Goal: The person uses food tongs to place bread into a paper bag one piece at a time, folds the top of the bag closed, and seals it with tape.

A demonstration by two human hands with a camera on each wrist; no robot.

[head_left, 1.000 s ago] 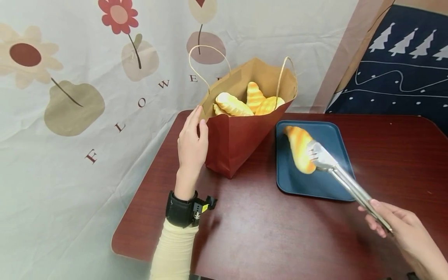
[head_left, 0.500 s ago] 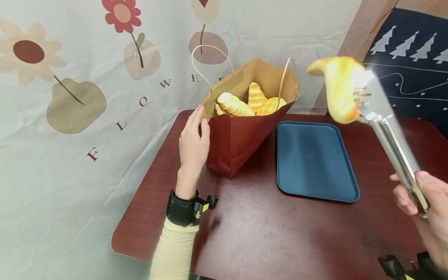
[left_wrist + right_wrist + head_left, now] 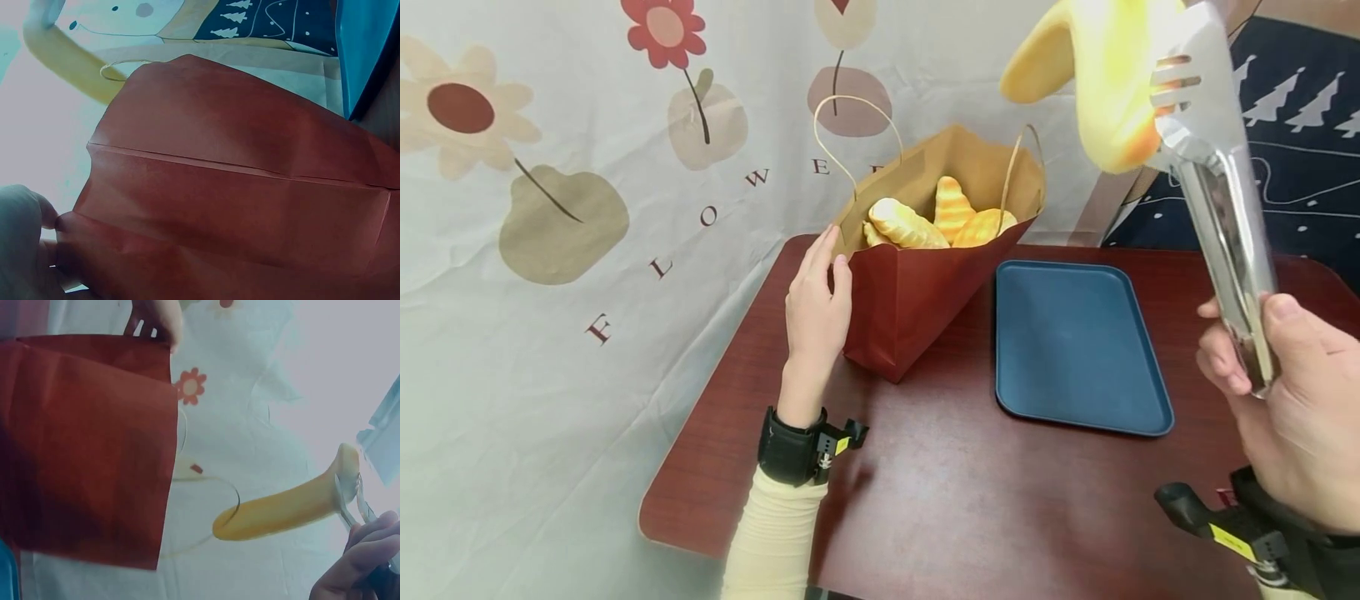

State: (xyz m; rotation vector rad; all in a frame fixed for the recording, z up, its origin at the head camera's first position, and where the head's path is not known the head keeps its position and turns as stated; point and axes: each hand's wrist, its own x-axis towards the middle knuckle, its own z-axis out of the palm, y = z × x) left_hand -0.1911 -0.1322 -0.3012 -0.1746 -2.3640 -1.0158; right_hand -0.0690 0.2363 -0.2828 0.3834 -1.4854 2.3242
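Note:
My right hand (image 3: pixel 1300 392) grips the metal tongs (image 3: pixel 1225 208) by their handles, fingers and thumb wrapped round them. Between the tong heads, raised high above the tray, is a long yellow-orange bread roll (image 3: pixel 1108 92); its far end bends out to the left, and the head view cuts off its top. In the right wrist view this roll (image 3: pixel 281 512) points toward the bag's mouth side. My left hand (image 3: pixel 816 312) rests with straight fingers against the left side of the red paper bag (image 3: pixel 925 292), fingertips at its rim. Several bread rolls (image 3: pixel 955 208) lie inside the bag.
A dark blue tray (image 3: pixel 1082 350) lies bare on the brown table (image 3: pixel 962 483), right of the bag. Two thin cord handles (image 3: pixel 859 100) stand up from the bag's rim. A printed cloth (image 3: pixel 572 358) hangs along the left and back.
The tongs have lifted the roll off the tray, up and to the right, then higher and closer to the camera. My left hand and the bag have stayed in place.

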